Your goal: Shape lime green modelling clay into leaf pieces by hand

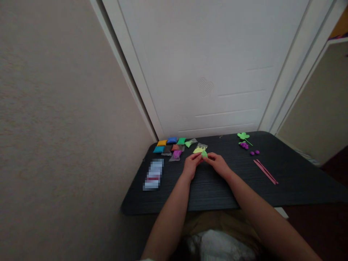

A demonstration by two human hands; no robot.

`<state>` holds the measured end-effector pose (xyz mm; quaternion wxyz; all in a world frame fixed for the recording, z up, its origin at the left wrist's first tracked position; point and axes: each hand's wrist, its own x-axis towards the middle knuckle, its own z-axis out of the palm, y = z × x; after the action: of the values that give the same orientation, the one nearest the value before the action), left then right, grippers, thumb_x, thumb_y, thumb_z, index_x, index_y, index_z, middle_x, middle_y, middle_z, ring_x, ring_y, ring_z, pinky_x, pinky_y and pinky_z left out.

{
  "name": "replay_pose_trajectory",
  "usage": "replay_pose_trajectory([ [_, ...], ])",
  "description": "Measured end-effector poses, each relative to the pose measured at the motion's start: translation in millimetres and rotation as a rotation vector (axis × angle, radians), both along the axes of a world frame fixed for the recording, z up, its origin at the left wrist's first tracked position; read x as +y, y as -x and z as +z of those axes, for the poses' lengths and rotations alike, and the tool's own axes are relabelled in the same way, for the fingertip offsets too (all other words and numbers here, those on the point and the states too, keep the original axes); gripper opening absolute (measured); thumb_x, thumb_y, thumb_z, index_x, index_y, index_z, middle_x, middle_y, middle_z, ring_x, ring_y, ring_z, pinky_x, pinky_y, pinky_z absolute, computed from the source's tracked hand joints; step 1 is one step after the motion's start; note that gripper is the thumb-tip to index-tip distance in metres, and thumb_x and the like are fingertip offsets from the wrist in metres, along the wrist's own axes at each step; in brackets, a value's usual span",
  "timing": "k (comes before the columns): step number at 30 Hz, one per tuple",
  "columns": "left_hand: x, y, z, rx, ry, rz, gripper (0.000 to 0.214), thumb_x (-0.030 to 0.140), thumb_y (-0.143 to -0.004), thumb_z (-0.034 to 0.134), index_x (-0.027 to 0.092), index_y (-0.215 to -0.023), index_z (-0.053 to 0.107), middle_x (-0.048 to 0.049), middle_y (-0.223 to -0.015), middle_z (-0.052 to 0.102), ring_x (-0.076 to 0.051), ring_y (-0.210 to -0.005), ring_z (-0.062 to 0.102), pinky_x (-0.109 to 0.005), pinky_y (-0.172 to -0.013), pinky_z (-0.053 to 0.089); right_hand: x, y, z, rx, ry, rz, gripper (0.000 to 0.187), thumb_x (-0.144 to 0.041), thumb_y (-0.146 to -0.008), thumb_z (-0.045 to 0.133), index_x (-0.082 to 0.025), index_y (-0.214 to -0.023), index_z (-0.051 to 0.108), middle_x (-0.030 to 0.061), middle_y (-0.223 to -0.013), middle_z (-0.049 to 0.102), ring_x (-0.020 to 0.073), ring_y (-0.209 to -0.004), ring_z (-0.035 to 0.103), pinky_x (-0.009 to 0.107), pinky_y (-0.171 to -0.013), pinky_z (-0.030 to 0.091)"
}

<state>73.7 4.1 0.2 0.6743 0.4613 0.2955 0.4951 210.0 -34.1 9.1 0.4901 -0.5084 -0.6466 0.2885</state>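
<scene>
Both of my hands meet over the middle of a dark table (293,177). My left hand (192,164) and my right hand (218,164) pinch a small lump of green clay (204,154) between their fingertips. Just behind the lump lies a clear packet with yellow clay (200,148). Further left is a cluster of several small clay packets (170,146) in orange, blue, green, teal, brown and purple.
A green clay leaf shape (243,136) with purple clay balls (244,145) sits at the back right of the table. Two pink modelling sticks (265,172) lie to the right. A blurred card (153,174) lies at the left. A white door stands behind the table.
</scene>
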Motion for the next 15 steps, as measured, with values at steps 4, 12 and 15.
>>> replay_pose_trajectory([
  [4,0.1,-1.1,0.2,-0.031,0.019,0.026,0.031,0.025,-0.061,0.064,0.012,-0.088,0.061,-0.0077,-0.088,0.062,-0.014,-0.078,0.057,-0.032,-0.079,0.043,1.7,1.1,-2.5,-0.043,-0.040,-0.016,0.027,-0.039,-0.069,0.052,-0.019,-0.086,0.060,0.0028,-0.085,0.058,0.0142,-0.076,0.052,0.026,-0.069,0.040],
  [12,-3.0,-1.1,4.3,0.003,0.013,-0.014,0.033,0.024,-0.060,0.064,0.012,-0.091,0.061,-0.0082,-0.092,0.061,-0.014,-0.079,0.057,-0.032,-0.080,0.042,0.9,-1.2,-1.0,-0.038,-0.055,-0.037,0.023,-0.037,-0.073,0.047,-0.019,-0.081,0.060,0.0022,-0.083,0.058,0.0137,-0.078,0.052,0.026,-0.072,0.039],
  [15,-3.5,-1.5,5.3,-0.019,0.039,-0.006,0.034,0.023,-0.059,0.065,0.012,-0.090,0.060,-0.0083,-0.091,0.062,-0.014,-0.080,0.057,-0.032,-0.081,0.041,0.6,0.1,-0.5,-0.037,-0.046,-0.032,0.024,-0.038,-0.073,0.048,-0.020,-0.083,0.060,0.0023,-0.084,0.057,0.0140,-0.078,0.051,0.027,-0.071,0.039],
])
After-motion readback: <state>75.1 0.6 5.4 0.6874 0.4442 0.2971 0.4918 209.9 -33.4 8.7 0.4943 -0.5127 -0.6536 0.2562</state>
